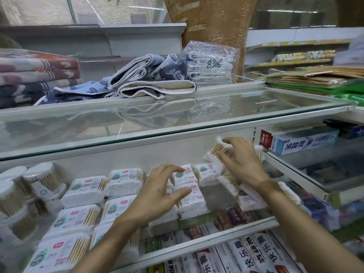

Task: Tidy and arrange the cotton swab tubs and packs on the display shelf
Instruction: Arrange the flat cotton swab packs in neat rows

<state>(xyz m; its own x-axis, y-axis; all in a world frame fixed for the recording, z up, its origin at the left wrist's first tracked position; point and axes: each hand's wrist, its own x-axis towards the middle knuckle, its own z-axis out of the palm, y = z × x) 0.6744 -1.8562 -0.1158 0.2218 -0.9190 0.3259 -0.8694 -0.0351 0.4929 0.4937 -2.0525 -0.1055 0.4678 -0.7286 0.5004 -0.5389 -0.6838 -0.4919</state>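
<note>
Flat cotton swab packs [84, 191] with white-and-green labels lie in rows on the glass display shelf [226, 226]. Round clear swab tubs [42, 177] stand stacked at the far left. My left hand [157, 191] hovers with spread, slightly curled fingers over the middle packs [192, 201], fingertips near their labels. My right hand [239, 160] reaches to the back right, its fingers curled over a loose bundle of wooden-stick swab packs [215, 152] leaning against the shelf's back wall. More swab packs [246, 198] lie tilted under my right wrist.
A glass shelf [137, 119] above carries folded towels [137, 79] and a plastic bag of cloths [210, 64]. Toothpaste boxes [303, 140] sit on the right-hand shelf, and more boxes [248, 251] lie on the level below. A striped blanket stack [35, 73] is far left.
</note>
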